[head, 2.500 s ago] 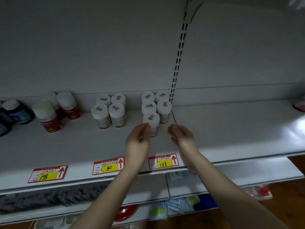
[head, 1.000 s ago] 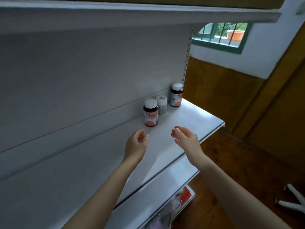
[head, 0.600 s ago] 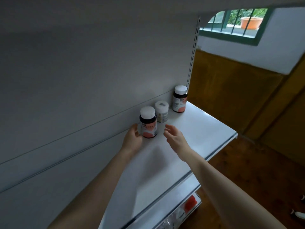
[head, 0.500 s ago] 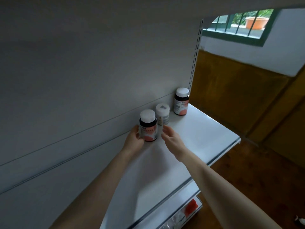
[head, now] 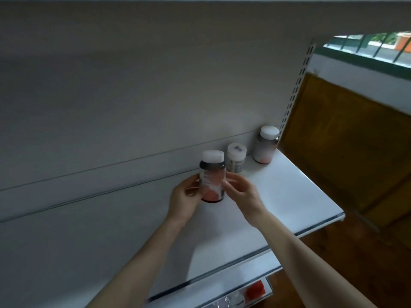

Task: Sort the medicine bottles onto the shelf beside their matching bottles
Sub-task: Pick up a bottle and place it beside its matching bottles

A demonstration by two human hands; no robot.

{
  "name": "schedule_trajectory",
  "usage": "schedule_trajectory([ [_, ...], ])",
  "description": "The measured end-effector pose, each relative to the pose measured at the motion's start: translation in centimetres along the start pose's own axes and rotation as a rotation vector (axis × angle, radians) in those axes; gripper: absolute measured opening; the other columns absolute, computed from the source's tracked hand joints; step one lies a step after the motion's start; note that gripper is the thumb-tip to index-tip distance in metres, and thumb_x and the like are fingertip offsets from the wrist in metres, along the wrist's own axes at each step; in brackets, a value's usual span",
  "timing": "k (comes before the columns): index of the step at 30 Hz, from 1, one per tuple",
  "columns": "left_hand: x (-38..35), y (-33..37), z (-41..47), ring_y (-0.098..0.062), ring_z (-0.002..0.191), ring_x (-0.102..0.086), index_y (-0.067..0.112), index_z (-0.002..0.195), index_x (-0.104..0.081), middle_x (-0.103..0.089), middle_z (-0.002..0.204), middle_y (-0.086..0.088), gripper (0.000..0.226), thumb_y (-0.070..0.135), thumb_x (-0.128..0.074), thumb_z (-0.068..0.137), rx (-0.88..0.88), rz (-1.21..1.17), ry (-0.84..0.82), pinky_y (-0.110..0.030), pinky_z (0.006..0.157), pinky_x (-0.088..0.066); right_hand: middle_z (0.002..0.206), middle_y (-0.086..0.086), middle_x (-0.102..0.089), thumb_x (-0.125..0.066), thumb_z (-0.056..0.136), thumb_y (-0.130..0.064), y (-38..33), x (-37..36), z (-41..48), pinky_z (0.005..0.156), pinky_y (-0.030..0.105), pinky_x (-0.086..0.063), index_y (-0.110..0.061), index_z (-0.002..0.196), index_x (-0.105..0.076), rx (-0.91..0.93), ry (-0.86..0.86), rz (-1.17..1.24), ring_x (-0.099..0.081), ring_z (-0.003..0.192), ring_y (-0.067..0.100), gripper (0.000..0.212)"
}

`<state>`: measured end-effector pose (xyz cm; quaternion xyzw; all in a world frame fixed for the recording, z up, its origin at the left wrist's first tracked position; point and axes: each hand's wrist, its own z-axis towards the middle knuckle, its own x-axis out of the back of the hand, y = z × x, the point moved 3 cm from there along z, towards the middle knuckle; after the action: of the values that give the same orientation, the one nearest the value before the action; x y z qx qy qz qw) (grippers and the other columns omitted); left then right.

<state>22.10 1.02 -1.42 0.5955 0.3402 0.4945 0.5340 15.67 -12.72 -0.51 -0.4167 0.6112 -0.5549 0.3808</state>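
A dark bottle with a white cap and pink-and-white label [head: 211, 177] stands near the back of the white shelf [head: 289, 201]. My left hand [head: 184, 200] wraps its left side and my right hand [head: 241, 193] touches its right side with the fingertips. Just behind it to the right is a small white bottle [head: 236, 161] with a mark on its cap. A second dark bottle with a pink label [head: 266, 148] stands farther right, by the slotted upright. Whether the held bottle rests on the shelf or is lifted I cannot tell.
The grey back panel [head: 133, 107] rises directly behind the bottles. The slotted upright [head: 295, 90] marks the shelf's right end, with a wooden wall [head: 347, 152] and a window beyond. A lower shelf [head: 244, 292] with red packets shows below the front edge.
I turned from the left shelf section to this right end. Both hands reached in and closed around the nearest dark bottle, which now sits between my palms, slightly nearer to me.
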Motion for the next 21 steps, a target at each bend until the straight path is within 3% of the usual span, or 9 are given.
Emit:
schedule_trajectory([
  [5,2.6,2.0,-3.6,0.016,0.065,-0.060,0.008,0.107,-0.062,-0.064,0.084,0.008,0.029,0.003,-0.065,0.079,0.007,-0.122,0.170,-0.001,0.063,-0.045,0.090,0.006,-0.067,-0.058,0.088,-0.012,-1.2,-2.4,-0.8,0.079,0.026,-0.052,-0.013,0.107,-0.062,0.011,-0.112,0.072,-0.063,0.082,0.015,0.019],
  [8,5.8,2.1,-6.0,0.019,0.072,-0.059,0.015,0.109,-0.060,-0.061,0.089,0.017,0.029,0.008,-0.064,0.081,0.025,-0.124,0.250,0.000,0.066,-0.045,0.099,0.011,-0.069,-0.058,0.088,-0.013,-1.3,-5.7,-1.5,0.084,0.034,-0.053,-0.009,0.107,-0.063,0.012,-0.239,0.085,-0.066,0.092,0.023,0.021],
  [12,11.5,1.6,-10.1,0.017,0.074,-0.060,0.016,0.113,-0.060,-0.063,0.092,0.014,0.031,0.009,-0.062,0.083,0.087,-0.102,0.393,-0.001,0.066,-0.046,0.102,0.008,-0.069,-0.056,0.088,-0.012,-1.3,-11.8,-3.7,0.078,0.026,-0.055,-0.016,0.100,-0.066,0.011,-0.442,0.088,-0.067,0.094,0.020,0.016],
  [16,17.7,1.9,-15.3,0.015,0.071,-0.062,0.015,0.107,-0.059,-0.063,0.087,0.013,0.030,-0.003,-0.057,0.083,0.064,-0.089,0.518,-0.003,0.064,-0.046,0.107,0.003,-0.068,-0.057,0.088,-0.017,-1.7,-19.1,-6.8,0.070,0.017,-0.055,-0.024,0.097,-0.065,0.022,-0.606,0.050,-0.066,0.096,0.015,0.014],
  [21,26.7,1.1,-22.6,0.013,0.080,-0.063,0.014,0.115,-0.056,-0.065,0.095,0.008,0.035,-0.001,-0.057,0.084,0.059,-0.057,0.685,-0.007,0.073,-0.049,0.097,-0.005,-0.068,-0.059,0.086,-0.013,-1.9,-29.5,-12.1,0.072,0.017,-0.055,-0.024,0.092,-0.064,0.011,-0.760,0.082,-0.066,0.089,0.010,0.013],
])
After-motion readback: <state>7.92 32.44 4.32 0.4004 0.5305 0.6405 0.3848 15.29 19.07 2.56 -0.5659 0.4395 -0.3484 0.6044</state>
